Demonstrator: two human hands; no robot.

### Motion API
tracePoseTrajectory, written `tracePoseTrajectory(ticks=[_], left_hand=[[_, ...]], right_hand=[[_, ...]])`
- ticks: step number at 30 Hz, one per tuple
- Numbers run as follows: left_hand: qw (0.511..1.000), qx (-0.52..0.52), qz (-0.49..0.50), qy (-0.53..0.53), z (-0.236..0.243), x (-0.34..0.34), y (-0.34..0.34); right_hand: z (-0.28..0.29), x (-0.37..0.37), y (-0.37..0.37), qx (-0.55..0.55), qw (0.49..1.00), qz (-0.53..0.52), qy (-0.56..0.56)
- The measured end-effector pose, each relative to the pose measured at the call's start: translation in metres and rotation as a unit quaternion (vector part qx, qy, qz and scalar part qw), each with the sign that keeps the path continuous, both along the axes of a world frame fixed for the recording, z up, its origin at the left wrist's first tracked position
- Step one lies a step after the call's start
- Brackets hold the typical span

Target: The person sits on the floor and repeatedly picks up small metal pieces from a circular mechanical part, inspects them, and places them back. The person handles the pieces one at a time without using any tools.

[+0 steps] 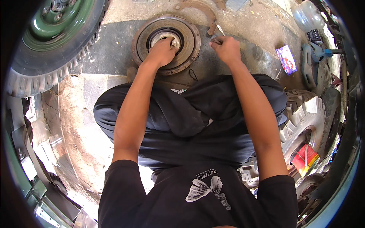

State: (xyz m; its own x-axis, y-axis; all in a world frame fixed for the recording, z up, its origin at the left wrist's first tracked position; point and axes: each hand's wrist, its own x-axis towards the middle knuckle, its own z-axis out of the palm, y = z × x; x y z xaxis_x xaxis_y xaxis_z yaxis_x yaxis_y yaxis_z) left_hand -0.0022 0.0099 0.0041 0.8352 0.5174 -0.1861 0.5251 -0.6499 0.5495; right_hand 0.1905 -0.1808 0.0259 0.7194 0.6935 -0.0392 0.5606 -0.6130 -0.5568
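Observation:
My left hand (162, 51) has its fingers curled into the pale centre bore (156, 38) of a round, rusty metal plate (187, 38) lying on the ground. My right hand (227, 49), just right of the plate, pinches something small and dark (216, 41) that I cannot clearly make out. A slim silver object (219, 28) lies just beyond it, beside a curved brown metal piece (203, 12). A thin black loop (193, 75) lies below the plate.
A green-rimmed wheel (53, 36) is at the upper left. Rightward are a purple packet (286, 59), a clear jug (308, 16), a blue metal tool (319, 53), a treaded tyre (310, 112) and a red container (304, 159). My crossed legs (190, 114) sit below the plate.

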Motion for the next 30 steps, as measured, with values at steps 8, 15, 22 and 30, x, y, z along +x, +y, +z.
tracePoseTrajectory(ticks=[8,15,22,30], left_hand=[[0.978,-0.077,0.014,-0.195,0.043,0.007,-0.019],[0.888,-0.338,0.103,-0.293,0.059,0.009,-0.029],[0.805,-0.495,0.127,-0.302,0.062,0.008,-0.028],[0.823,-0.451,0.151,-0.31,0.069,0.01,-0.031]], right_hand=[[0.049,-0.016,-0.011,0.189,0.942,-0.008,0.279],[0.051,-0.019,0.028,0.238,0.872,0.041,0.425],[0.041,-0.025,0.028,0.234,0.852,0.05,0.465],[0.031,-0.027,0.032,0.268,0.881,0.084,0.381]])
